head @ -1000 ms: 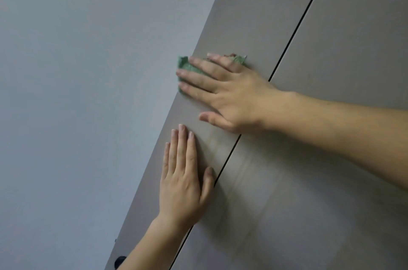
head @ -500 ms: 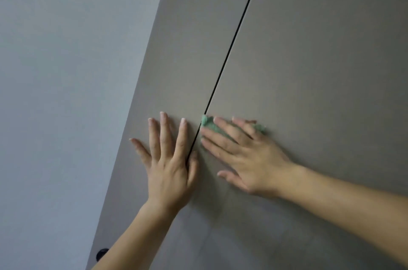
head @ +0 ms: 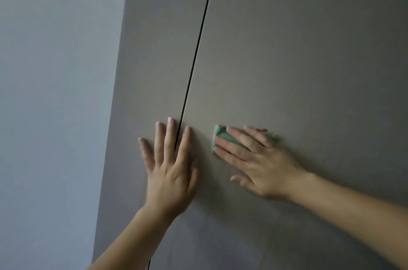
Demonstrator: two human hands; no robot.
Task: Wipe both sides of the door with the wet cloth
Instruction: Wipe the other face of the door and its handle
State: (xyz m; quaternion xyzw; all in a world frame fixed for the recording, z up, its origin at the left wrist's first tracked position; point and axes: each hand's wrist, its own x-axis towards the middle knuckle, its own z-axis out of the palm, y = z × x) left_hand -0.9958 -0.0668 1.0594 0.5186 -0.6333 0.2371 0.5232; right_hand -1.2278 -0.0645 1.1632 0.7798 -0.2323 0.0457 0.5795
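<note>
The grey-brown door (head: 298, 53) fills most of the head view, with a thin black vertical groove (head: 196, 53) running down its left part. My right hand (head: 258, 163) lies flat with straight fingers on a small green cloth (head: 219, 136) and presses it to the door, just right of the groove. Most of the cloth is hidden under the fingers. My left hand (head: 170, 170) rests flat on the door with its fingers spread across the groove, close to the left of the cloth.
A pale grey wall (head: 55, 104) lies to the left of the door's edge (head: 114, 97). The door surface above and to the right of my hands is bare, with faint damp streaks low down.
My right hand has slid the cloth down and to the right, from the strip left of the groove to the panel right of it. My left hand has shifted onto the groove and spread its fingers.
</note>
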